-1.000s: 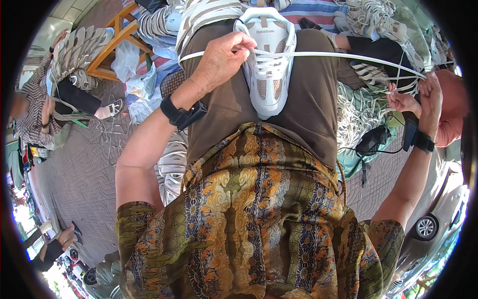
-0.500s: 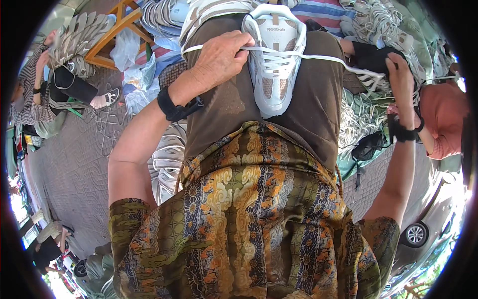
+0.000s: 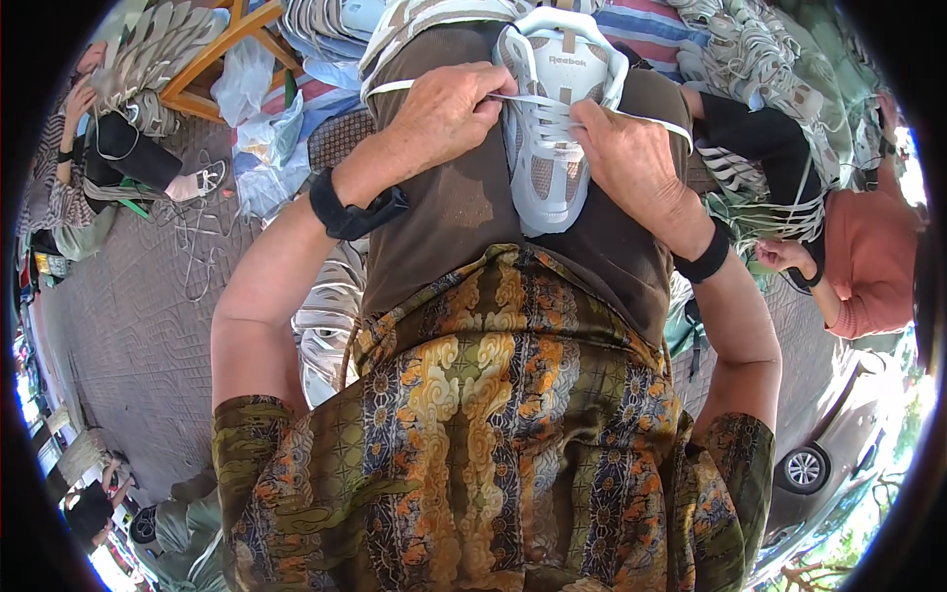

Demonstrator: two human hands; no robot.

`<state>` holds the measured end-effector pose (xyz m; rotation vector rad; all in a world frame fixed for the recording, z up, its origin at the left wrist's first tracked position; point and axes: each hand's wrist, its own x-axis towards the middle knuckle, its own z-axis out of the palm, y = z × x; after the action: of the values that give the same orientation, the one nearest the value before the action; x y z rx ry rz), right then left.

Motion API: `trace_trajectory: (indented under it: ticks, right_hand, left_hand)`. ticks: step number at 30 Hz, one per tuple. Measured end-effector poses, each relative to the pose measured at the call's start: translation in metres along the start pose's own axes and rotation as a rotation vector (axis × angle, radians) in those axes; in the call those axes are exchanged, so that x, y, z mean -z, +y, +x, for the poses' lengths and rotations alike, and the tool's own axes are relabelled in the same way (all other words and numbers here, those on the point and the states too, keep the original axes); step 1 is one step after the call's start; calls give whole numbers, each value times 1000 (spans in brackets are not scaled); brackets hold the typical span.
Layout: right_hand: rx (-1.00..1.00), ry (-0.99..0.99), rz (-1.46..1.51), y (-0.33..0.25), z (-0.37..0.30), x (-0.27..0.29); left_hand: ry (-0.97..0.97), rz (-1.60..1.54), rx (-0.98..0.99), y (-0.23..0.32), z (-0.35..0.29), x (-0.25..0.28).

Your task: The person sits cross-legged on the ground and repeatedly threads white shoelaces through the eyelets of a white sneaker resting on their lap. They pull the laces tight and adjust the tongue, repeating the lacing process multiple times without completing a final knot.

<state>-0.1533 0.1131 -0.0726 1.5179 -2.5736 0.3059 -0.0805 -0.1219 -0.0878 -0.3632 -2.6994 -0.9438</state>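
A white and grey sneaker (image 3: 549, 205) rests between my thighs, toe toward me, its tongue standing up. White laces cross its front. My left hand (image 3: 449, 116) is at the left edge of the eyelets, finger and thumb pinched on a shoelace (image 3: 391, 87), whose loose length trails left over my thigh. Against the right side of the lacing, my right hand (image 3: 631, 158) is closed, its fingertips pinching the lace by the eyelets. Another stretch of lace runs out past its knuckles to the right. The fingers partly cover the upper lace rows.
A wooden stool (image 3: 222, 61) stands far left beside plastic bags (image 3: 266, 138). Shoe uppers (image 3: 755, 69) are heaped far right, more (image 3: 330, 306) by my left thigh. A co-worker in a coral top (image 3: 868, 261) sits close right; another person sits left. A car (image 3: 819, 464) stands lower right.
My right hand has come in from far right, where it pulled the lace out long, to the shoe's lacing. The shoe has shifted slightly right. My left hand stays near the eyelets.
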Motion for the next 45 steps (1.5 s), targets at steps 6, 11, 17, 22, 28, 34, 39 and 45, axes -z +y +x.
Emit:
trace_trajectory:
  ticks: [6, 11, 17, 22, 28, 34, 39, 45]
  right_hand:
    - [101, 13, -127, -4, 4, 2]
    - [126, 68, -27, 5, 13, 4]
    - [86, 25, 114, 11, 11, 11]
    - [-19, -11, 168, 12, 2, 14]
    - [48, 12, -55, 6, -2, 9]
    - [114, -47, -44, 14, 4, 16]
    - [99, -105, 163, 11, 4, 11]
    - [-74, -126, 615, 3, 7, 17]
  left_hand:
    - [-26, 8, 18, -2, 1, -1]
    - [26, -13, -25, -4, 0, -4]
    - [33, -38, -21, -3, -1, -3]
    - [57, -36, -12, -4, 0, -4]
    - [-47, -55, 92, 3, 2, 2]
    - [12, 26, 8, -5, -1, -3]
    - [-32, -41, 56, 4, 1, 0]
    - [-18, -90, 8, 0, 1, -7]
